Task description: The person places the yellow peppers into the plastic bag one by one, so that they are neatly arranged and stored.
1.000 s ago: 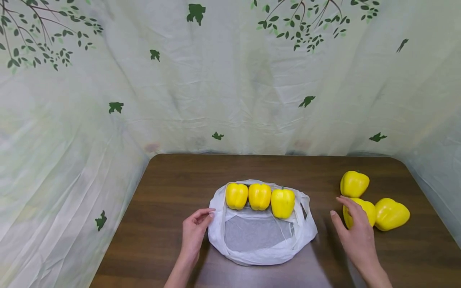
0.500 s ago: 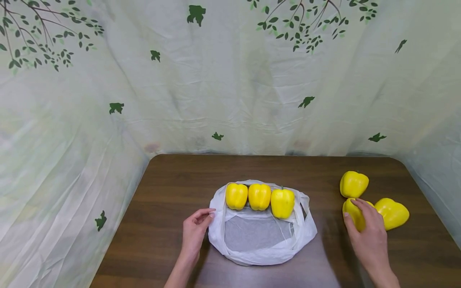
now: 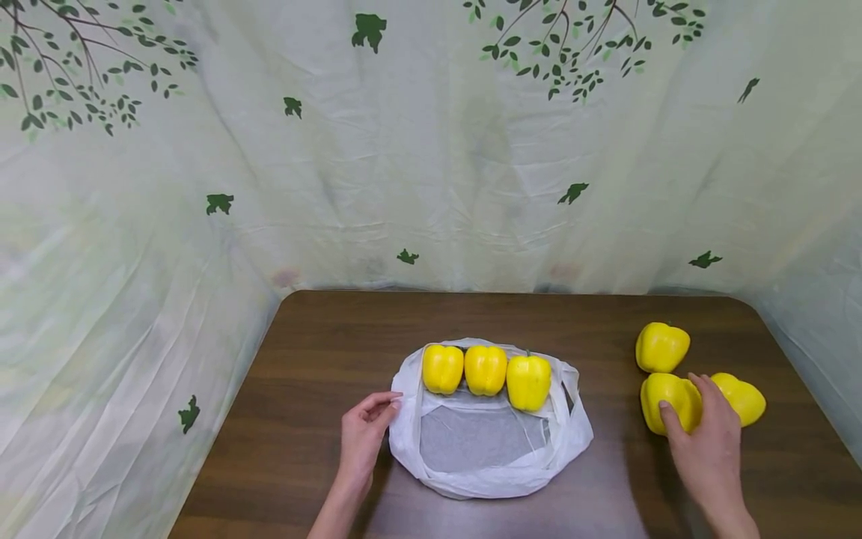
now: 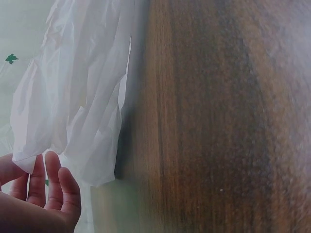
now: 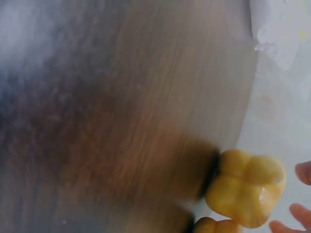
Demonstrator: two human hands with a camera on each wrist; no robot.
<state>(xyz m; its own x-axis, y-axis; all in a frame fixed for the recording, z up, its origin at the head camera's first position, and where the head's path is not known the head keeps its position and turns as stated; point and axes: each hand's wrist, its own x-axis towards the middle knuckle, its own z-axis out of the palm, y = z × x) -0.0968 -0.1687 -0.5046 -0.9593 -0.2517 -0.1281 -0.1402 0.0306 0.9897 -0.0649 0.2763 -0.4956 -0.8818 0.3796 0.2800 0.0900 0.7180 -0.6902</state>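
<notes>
A white plastic bag [image 3: 566,442] stands open-mouthed on the table, with three yellow bell peppers [image 3: 485,370] in a row along its far side. My left hand [image 3: 364,434] pinches the bag's left rim; in the left wrist view the thumb and fingers [image 4: 53,189] meet at its edge. My right hand [image 3: 707,449] hovers over two peppers at the right, its fingers spread. It partly covers the right-hand pepper [image 3: 744,398] and overlaps the edge of the near pepper [image 3: 663,400]. In the right wrist view, fingertips [image 5: 303,213] appear apart from a pepper [image 5: 245,187].
Behind the near pepper, another yellow bell pepper [image 3: 662,346] lies on the brown wooden table [image 3: 337,329]. A pale curtain [image 3: 444,187] with leaf prints hangs beyond the table's far edge and along both sides.
My right hand has moved right, from the near pepper toward the right-hand pepper. The left hand and the bag have stayed in place.
</notes>
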